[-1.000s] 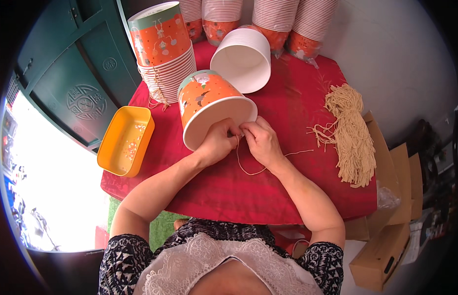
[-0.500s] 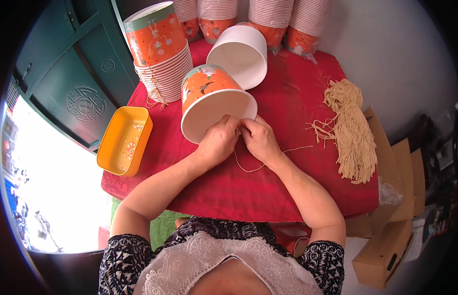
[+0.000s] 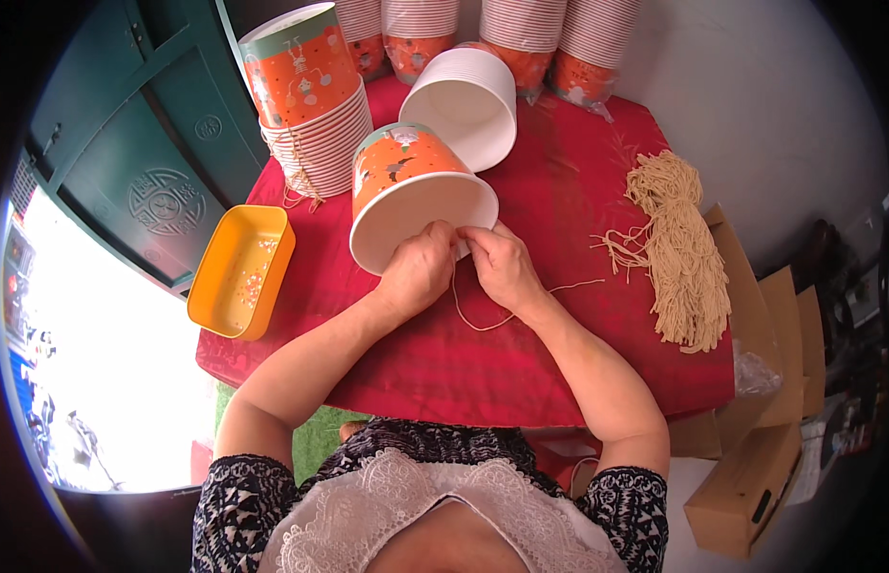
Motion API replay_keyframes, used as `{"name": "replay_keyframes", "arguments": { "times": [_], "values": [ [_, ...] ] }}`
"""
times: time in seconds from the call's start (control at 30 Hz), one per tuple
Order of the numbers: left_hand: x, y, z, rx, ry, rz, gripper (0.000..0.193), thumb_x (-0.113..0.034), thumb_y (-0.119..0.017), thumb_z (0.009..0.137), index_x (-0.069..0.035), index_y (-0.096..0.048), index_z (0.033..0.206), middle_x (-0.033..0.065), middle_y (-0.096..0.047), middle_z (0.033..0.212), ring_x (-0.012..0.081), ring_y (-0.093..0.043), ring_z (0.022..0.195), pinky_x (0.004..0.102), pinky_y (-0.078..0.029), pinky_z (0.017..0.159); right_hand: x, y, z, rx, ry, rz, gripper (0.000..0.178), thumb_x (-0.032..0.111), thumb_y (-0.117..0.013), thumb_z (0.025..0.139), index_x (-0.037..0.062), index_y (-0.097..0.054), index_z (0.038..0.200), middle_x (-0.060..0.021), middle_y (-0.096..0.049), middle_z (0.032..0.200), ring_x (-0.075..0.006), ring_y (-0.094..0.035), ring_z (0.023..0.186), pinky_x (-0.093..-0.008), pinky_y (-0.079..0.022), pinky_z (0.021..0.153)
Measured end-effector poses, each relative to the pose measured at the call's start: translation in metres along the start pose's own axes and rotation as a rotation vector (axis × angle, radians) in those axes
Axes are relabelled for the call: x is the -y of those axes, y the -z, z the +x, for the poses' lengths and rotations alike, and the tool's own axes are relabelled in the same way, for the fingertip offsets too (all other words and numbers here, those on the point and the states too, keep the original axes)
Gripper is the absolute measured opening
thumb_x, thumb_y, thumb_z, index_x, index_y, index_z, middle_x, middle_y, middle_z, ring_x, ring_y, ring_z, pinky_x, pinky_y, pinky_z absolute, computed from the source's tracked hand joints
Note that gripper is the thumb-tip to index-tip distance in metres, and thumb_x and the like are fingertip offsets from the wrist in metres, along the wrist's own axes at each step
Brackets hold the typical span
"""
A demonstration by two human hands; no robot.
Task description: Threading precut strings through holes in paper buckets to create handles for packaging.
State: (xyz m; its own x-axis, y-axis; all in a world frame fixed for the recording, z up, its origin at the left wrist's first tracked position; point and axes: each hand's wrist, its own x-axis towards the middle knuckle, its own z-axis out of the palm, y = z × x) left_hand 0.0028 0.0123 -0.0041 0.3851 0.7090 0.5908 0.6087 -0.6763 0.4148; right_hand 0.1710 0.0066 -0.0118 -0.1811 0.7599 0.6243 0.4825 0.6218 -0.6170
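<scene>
The tilted bucket opens toward the near side, left hand across its mouth, right hand by its near-right rim, fingers curled in, hold on the string hidden.

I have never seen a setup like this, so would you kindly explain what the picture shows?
These are a person's bare left hand and right hand, filmed by a head-worn fisheye camera looking down, so straight edges bend. On the red cloth are a yellow container, a bundle of pale cord and, at the far left, a stack of orange buckets. Both hands come together at the near rim of a tilted bucket, and a thin strand hangs below them; exactly what each grip pinches is hidden.
</scene>
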Motion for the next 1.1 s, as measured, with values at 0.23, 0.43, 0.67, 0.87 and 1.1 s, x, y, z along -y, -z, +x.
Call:
{"name": "replay_keyframes", "arguments": {
  "times": [0.23, 0.43, 0.67, 0.87, 1.1],
  "values": [
    [-0.001, 0.001, -0.003, 0.035, -0.017, 0.018, 0.014, 0.001, -0.058, 0.081, 0.002, -0.055, 0.094, 0.0212, -0.063, 0.087, 0.0390, -0.064, 0.078, 0.0473, -0.052, 0.068, 0.006, 0.004, 0.002, 0.077, -0.054, -0.011, 0.023, -0.002, -0.053, 0.088, 0.0010, -0.064, 0.107, -0.0230, -0.065, 0.099, -0.0412, -0.063, 0.092, -0.0469, -0.053, 0.078],
    [0.000, -0.001, -0.003, 0.029, -0.050, 0.005, 0.013, -0.002, -0.061, 0.084, 0.001, -0.053, 0.094, 0.0203, -0.064, 0.088, 0.0379, -0.065, 0.076, 0.0473, -0.052, 0.067, 0.006, 0.008, 0.006, 0.132, -0.075, 0.038, 0.020, 0.000, -0.052, 0.089, 0.0016, -0.063, 0.106, -0.0237, -0.063, 0.103, -0.0435, -0.061, 0.094, -0.0493, -0.052, 0.079],
    [0.002, 0.000, -0.004, 0.028, -0.040, -0.047, 0.015, -0.005, -0.063, 0.086, 0.001, -0.052, 0.095, 0.0193, -0.065, 0.088, 0.0374, -0.065, 0.077, 0.0470, -0.053, 0.065, 0.008, 0.012, 0.007, 0.241, -0.124, -0.023, 0.019, 0.001, -0.057, 0.087, 0.0015, -0.062, 0.105, -0.0215, -0.064, 0.101, -0.0386, -0.064, 0.096, -0.0432, -0.053, 0.082],
    [0.001, 0.000, -0.006, 0.012, 0.001, -0.090, 0.016, -0.006, -0.063, 0.090, -0.003, -0.052, 0.100, 0.0189, -0.066, 0.085, 0.0406, -0.066, 0.078, 0.0485, -0.052, 0.066, 0.009, 0.011, 0.006, 0.212, -0.115, -0.049, 0.016, 0.001, -0.059, 0.085, 0.0006, -0.061, 0.101, -0.0216, -0.064, 0.097, -0.0391, -0.064, 0.093, -0.0436, -0.053, 0.080],
    [0.002, 0.004, -0.004, -0.003, 0.028, -0.097, 0.012, -0.003, -0.063, 0.087, -0.001, -0.056, 0.096, 0.0183, -0.067, 0.084, 0.0388, -0.067, 0.078, 0.0469, -0.053, 0.067, 0.009, 0.012, 0.003, 0.184, -0.120, 0.008, 0.011, 0.001, -0.064, 0.085, 0.0005, -0.059, 0.095, -0.0215, -0.064, 0.091, -0.0398, -0.064, 0.087, -0.0457, -0.053, 0.074]
  ]
}}
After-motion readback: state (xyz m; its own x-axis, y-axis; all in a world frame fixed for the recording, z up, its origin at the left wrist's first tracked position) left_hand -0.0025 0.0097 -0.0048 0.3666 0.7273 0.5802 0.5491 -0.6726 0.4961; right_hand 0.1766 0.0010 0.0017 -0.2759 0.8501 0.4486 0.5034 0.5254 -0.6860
